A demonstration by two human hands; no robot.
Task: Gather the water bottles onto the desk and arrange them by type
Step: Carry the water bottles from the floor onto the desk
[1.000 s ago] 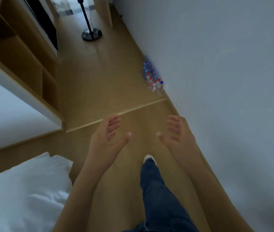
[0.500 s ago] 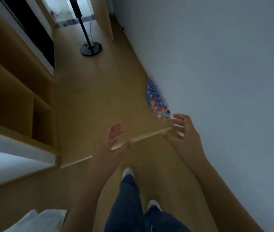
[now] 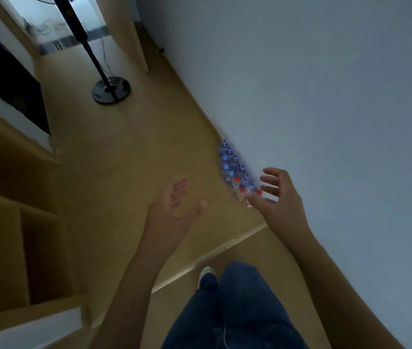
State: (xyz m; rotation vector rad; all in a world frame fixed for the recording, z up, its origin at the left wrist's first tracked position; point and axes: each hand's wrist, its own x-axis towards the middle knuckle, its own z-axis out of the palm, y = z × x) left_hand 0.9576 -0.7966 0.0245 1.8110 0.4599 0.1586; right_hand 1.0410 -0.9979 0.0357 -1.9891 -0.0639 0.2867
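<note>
Several small clear water bottles stand in a tight cluster on the wooden floor against the white wall. Most have blue caps; the nearest few have red caps. My right hand reaches out over the near end of the cluster with fingers spread, covering part of the closest bottles and holding nothing. My left hand is stretched forward to the left of the bottles, palm turned inward, fingers relaxed and empty. No desk surface is in view.
A black fan stand with a round base stands on the floor farther down the passage. Wooden shelving lines the left side. A floor threshold strip crosses just ahead of my foot.
I have walked forward down the passage; the bed has left view and the bottles are much closer. Both hands have stayed raised and empty, the right one now reaching over the nearest bottles.
</note>
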